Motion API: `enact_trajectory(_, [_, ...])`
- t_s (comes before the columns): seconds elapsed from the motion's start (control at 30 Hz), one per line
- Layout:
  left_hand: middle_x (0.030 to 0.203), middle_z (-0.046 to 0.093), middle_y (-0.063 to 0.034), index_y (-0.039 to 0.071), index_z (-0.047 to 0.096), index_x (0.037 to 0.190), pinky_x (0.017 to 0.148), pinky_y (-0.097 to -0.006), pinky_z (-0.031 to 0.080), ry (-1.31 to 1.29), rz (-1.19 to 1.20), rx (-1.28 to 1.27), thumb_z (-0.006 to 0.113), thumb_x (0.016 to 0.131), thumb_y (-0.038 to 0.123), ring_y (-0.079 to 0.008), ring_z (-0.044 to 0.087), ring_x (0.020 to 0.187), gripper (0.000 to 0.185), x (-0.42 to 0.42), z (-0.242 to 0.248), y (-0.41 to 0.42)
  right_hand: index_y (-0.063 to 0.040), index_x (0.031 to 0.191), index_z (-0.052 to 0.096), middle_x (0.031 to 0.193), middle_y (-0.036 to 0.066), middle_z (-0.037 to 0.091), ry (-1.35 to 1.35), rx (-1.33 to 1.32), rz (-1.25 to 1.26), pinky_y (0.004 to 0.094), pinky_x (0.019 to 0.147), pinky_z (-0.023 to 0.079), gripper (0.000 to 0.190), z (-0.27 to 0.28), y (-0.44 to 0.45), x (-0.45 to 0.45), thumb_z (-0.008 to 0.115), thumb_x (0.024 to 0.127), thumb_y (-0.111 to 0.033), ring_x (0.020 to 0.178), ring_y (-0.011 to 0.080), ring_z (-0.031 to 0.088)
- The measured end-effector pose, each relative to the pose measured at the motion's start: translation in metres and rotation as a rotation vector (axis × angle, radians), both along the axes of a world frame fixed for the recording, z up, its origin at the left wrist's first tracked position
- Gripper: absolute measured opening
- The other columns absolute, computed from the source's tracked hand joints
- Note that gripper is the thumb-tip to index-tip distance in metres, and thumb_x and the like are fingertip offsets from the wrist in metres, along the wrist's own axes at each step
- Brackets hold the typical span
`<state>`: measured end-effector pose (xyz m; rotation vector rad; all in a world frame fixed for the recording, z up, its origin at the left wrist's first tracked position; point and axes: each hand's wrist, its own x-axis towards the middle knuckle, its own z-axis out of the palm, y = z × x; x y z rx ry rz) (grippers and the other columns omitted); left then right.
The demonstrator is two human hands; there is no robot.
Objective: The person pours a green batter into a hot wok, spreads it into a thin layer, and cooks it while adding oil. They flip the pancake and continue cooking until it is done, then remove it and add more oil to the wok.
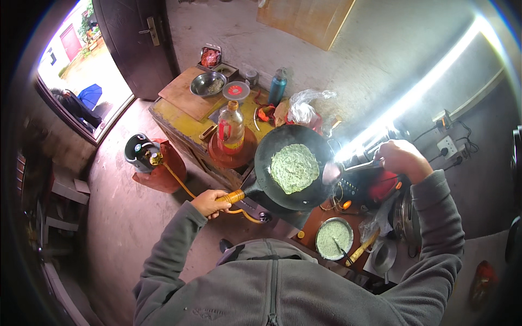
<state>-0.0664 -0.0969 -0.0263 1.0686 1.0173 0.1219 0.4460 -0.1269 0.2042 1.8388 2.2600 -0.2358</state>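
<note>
My left hand (209, 203) grips the wooden handle (231, 197) of a dark wok (285, 199). A pale green-flecked pancake (295, 168) lies flat inside the wok. Beneath the wok is a gas stove (255, 207), mostly hidden by it. My right hand (401, 159), out to the right, is closed around the long handle of a metal cooking utensil. The rounded utensil head (332, 172) is at the wok's right rim; whether it touches the rim, I cannot tell. Below the wok to the right stands a metal bowl of pale green batter (332, 236) with dark chopsticks (344, 252) in it.
An oil bottle (231, 130) stands left of the wok. Behind are a steel bowl (207, 84), a cutting board (185, 91) and a blue flask (277, 86). A gas cylinder (140, 150) with a yellow hose (177, 179) stands on the floor. Someone is outside the open door (134, 45).
</note>
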Motion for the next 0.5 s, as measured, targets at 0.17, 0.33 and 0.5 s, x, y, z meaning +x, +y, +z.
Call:
enact_trajectory(0.17, [0.081,0.062,0.0006,0.005,0.058,0.122,0.041,-0.0196,0.036,-0.034,-0.035,0.02,0.065,0.091,0.023,-0.0037,0.047,0.049,0.037,-0.002,-0.004,-0.001,-0.006,0.106,0.071,0.085,0.013,0.071,0.289,-0.393,-0.379,0.0369,0.067,0.055,0.023,-0.04,-0.023,-0.031,0.062,0.087,-0.014,0.068,0.0231,0.069])
enact_trajectory(0.33, [0.083,0.061,-0.0004,0.005,0.057,0.122,0.041,-0.0203,0.037,-0.07,-0.065,-0.001,0.065,0.092,0.025,-0.0045,0.048,0.05,0.037,-0.001,-0.011,0.0,0.0,0.114,0.068,0.08,0.01,0.069,0.41,-0.35,-0.51,0.0326,0.059,0.052,0.026,-0.097,-0.092,-0.049,0.064,0.091,-0.011,0.058,0.015,0.065])
enact_trajectory(0.5, [0.083,0.062,-0.0003,0.005,0.057,0.121,0.041,-0.02,0.038,-0.041,-0.105,0.029,0.064,0.093,0.024,-0.0046,0.049,0.05,0.035,-0.003,-0.012,0.002,-0.001,0.12,0.065,0.081,0.01,0.066,0.757,-0.201,-0.716,0.032,0.059,0.051,0.031,-0.17,-0.135,-0.088,0.065,0.091,-0.013,0.061,0.0134,0.061])
